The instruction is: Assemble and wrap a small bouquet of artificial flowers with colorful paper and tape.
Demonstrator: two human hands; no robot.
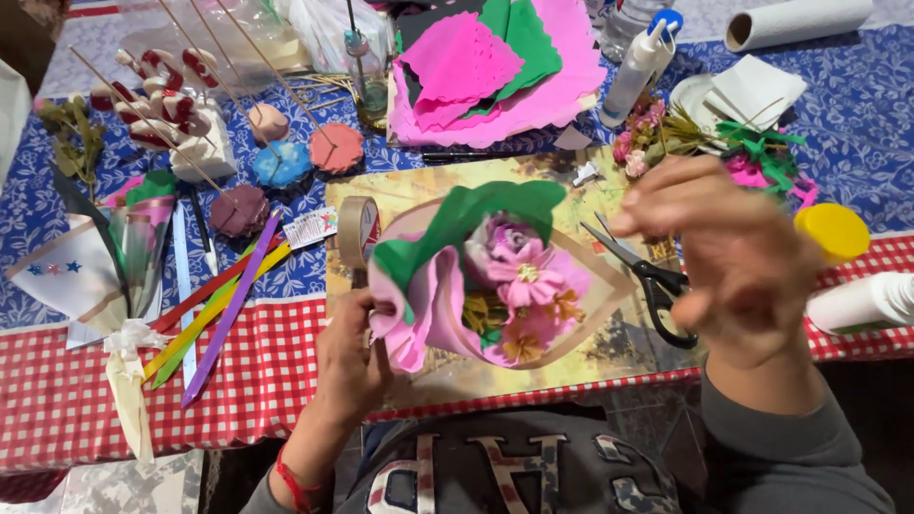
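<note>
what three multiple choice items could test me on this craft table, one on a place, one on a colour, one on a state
1. Where do the scissors lie?
A. right of the bouquet
B. on the red checked cloth
C. by the paper roll

2. What colour is the round lid?
A. blue
B. yellow
C. white

3. What is the left hand doing?
A. resting flat
B. holding scissors
C. gripping the bouquet's wrapping

Answers: 1 A, they lie just right of it on the mat; 2 B, plainly yellow; 3 C, fingers close on the pink wrapping while the right hand hovers.

scissors (640,269) | glue bottle (640,63) | yellow lid (834,229) | tape roll (355,231) | coloured strips (221,309)
</note>
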